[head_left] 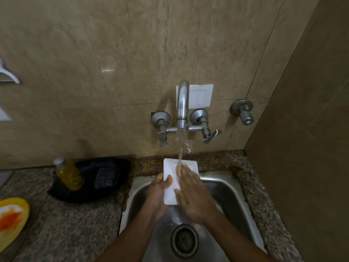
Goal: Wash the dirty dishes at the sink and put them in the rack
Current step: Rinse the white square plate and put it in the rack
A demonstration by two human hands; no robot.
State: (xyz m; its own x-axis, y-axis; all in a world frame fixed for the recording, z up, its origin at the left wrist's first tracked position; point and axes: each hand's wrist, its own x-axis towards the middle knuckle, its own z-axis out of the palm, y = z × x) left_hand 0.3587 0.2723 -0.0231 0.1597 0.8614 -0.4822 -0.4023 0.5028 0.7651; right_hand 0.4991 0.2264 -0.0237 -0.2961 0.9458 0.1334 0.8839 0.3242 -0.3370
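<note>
1. Both forearms enter from the bottom edge and converge over the steel sink [232, 188], above the round drain [184, 239]; the elbows are cut off by the frame.
2. Left hand [160, 193]: grip closed on the left edge of a white rectangular dish [171, 173], thumb laid over the near face, fingers curled behind it and out of sight.
3. Right hand [194, 193]: grip wide, fingers straight and together, palm and fingers pressed flat against the right part of the dish face.
4. Dish position: held tilted over the back of the sink basin, its far edge level with the stone ledge behind the sink, directly under the tap [182, 103].
5. Dish condition: white, rounded corners, shallow raised rim. A stream of water [180, 154] runs from the spout onto its upper middle and over the right fingers. No soil can be made out on the exposed face.
6. Hidden: the right half and lower right corner of the dish are covered by the right hand; its underside is not visible.
7. Worktop [66, 224], speckled stone, left of the sink: a bottle [69, 174] of yellow liquid stands against a dark bag [98, 178]. A yellow plate [11, 222] with orange smears is cut off at the left edge.
8. No rack identifiable; white fittings at the left wall edge are too cropped to name.
</note>
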